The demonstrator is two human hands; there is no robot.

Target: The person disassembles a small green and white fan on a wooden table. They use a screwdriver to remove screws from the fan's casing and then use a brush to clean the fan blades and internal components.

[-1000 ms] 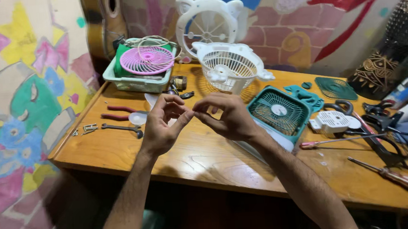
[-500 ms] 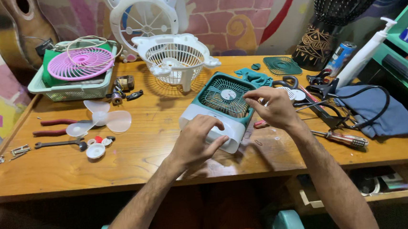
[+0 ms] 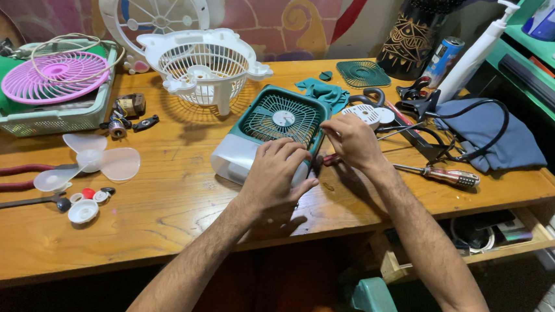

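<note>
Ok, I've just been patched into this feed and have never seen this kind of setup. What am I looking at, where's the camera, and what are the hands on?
There is no machine here: a person works with bare hands, and the one camera sits on their head, looking down at a wooden table. The left hand rests on the pale front edge of a small green box fan lying grille-up. The right hand is at the fan's right corner, fingers pinched; whether they hold anything is too small to tell. Around it lie a white fan cage, a clear fan blade, a basket holding a pink grille, red-handled pliers, a wrench, a screwdriver and a blue cloth.
</note>
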